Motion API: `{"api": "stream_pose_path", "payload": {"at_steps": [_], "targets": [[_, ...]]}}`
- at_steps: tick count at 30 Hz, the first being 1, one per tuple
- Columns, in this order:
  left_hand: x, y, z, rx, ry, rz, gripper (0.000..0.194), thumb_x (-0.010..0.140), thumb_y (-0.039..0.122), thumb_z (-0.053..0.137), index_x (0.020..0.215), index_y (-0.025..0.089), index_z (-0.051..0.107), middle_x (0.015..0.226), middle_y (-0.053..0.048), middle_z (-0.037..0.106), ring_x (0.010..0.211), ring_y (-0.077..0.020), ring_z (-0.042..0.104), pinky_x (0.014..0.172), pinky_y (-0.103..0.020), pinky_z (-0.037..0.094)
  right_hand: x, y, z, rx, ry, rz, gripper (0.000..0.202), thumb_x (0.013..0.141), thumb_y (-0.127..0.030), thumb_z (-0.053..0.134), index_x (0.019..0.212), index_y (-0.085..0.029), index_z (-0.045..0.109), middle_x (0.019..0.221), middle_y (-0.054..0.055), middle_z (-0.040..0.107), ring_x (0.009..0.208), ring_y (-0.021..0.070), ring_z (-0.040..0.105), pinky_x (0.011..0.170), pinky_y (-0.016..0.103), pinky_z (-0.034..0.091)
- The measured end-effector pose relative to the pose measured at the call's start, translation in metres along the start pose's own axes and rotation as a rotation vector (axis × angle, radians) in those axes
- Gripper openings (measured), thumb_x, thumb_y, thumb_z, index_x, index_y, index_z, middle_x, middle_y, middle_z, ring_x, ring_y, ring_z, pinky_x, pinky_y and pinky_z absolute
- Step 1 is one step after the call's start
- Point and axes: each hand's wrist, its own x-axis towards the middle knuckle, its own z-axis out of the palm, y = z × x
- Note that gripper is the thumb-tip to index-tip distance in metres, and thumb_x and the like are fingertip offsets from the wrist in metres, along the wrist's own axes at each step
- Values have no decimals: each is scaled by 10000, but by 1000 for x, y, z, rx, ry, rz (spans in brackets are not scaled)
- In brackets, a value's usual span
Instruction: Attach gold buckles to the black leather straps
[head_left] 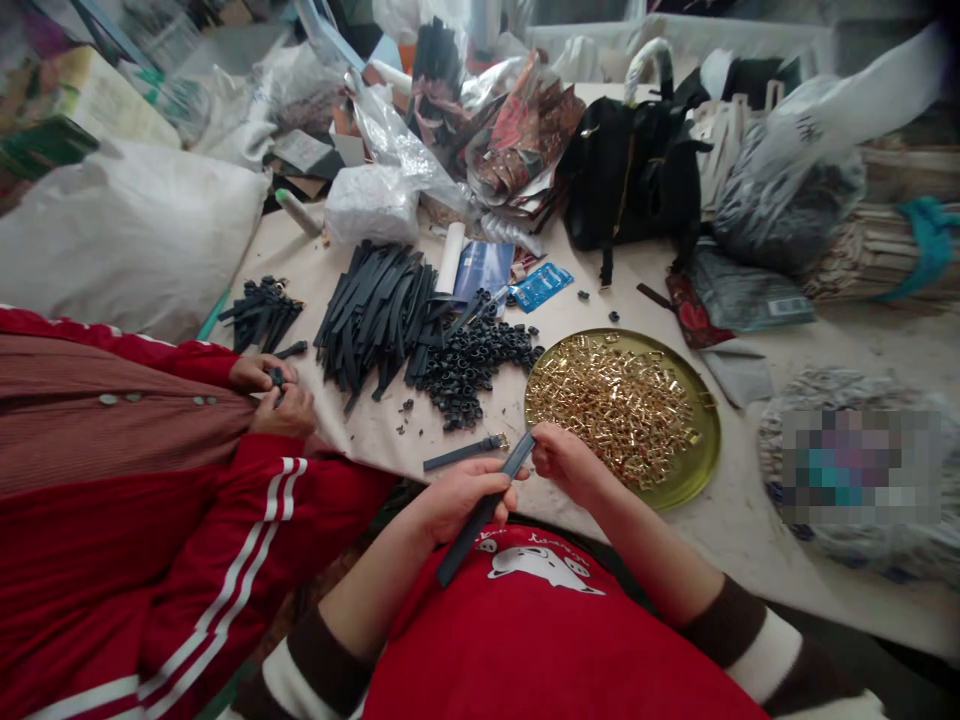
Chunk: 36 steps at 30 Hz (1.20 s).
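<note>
A flat black strap (pixel 474 530) slants across my lap, its far end raised toward the table edge. My left hand (pixel 471 492) is closed around its upper part. At the strap's top end, my right hand (pixel 559 458) pinches with thumb and finger. Just beyond my hands lies another strap (pixel 461 453) with a gold buckle at one end. Past my right hand, a round gold-coloured tray (pixel 701 455) bears a heap of small gold buckles (pixel 615 400). Small black loops (pixel 469 372) are piled left of the tray, beside a stack of black straps (pixel 371 312).
At the left, a co-worker's hands (pixel 283 395) hold a small dark piece near a bunch of straps (pixel 261 312). A black handbag (pixel 630 175), a blue packet (pixel 541 287) and plastic bags (pixel 795 190) stand farther back. A wrapped bundle (pixel 847 390) lies at the right.
</note>
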Motion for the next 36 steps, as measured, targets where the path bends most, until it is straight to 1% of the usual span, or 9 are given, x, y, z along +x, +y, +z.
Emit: {"api": "stream_pose_path", "payload": {"at_steps": [6,10,13,15,18,21,25,30,36], "targets": [[-3,-22,30,-2,-34,5,316,735,248,495,1013,101,529,597,8,546,403,-49,463,405,-163,327,-38,0,-18,-54,45,-61,239,735,-341,479,570,-205,372,436,-84,348,381,71,285,390,223,215],[-6,-29,42,68,-15,0,302,740,267,476,997,114,520,579,22,520,389,-44,430,397,-162,298,-50,3,-19,-160,65,-113,233,748,-337,466,577,-205,379,426,-90,335,383,72,271,400,223,217],[-2,-38,39,265,78,35,272,778,322,430,963,135,500,585,31,499,405,-54,427,418,-172,299,-50,14,-12,-371,54,-149,227,754,-322,462,572,-198,409,438,-83,363,410,75,299,428,220,244],[1,-44,29,493,211,106,243,801,334,390,892,143,510,561,40,464,421,-68,408,444,-189,303,-44,22,-9,-537,-28,-175,236,774,-324,440,578,-192,441,460,-72,394,439,82,346,456,220,274],[-1,-50,8,818,429,253,238,809,306,364,769,151,539,588,16,479,539,-109,438,526,-217,318,-25,27,-13,-747,-83,-241,277,830,-337,352,660,-185,508,523,-45,466,507,104,435,502,227,315],[-7,-51,-12,874,536,259,261,814,282,331,729,150,541,576,12,465,564,-121,434,536,-223,307,9,22,-21,-979,65,-367,231,834,-303,355,760,-178,536,667,-4,553,629,128,502,567,238,353],[-9,-47,-30,703,531,183,255,816,295,308,763,150,510,466,60,331,439,-97,339,447,-210,246,69,13,-15,-1199,174,-452,153,796,-225,415,851,-163,543,836,44,585,736,146,523,651,254,373],[-7,-29,-54,601,519,143,247,810,307,312,781,146,498,433,77,324,399,-80,324,426,-197,241,133,9,9,-1290,209,-459,150,808,-236,430,863,-159,546,863,75,556,767,175,501,671,277,344],[5,2,-72,474,446,69,244,802,308,314,807,146,496,442,77,359,369,-67,315,392,-185,251,155,16,6,-1327,185,-388,163,783,-151,416,792,-144,579,817,103,558,777,204,497,692,301,339]]}}
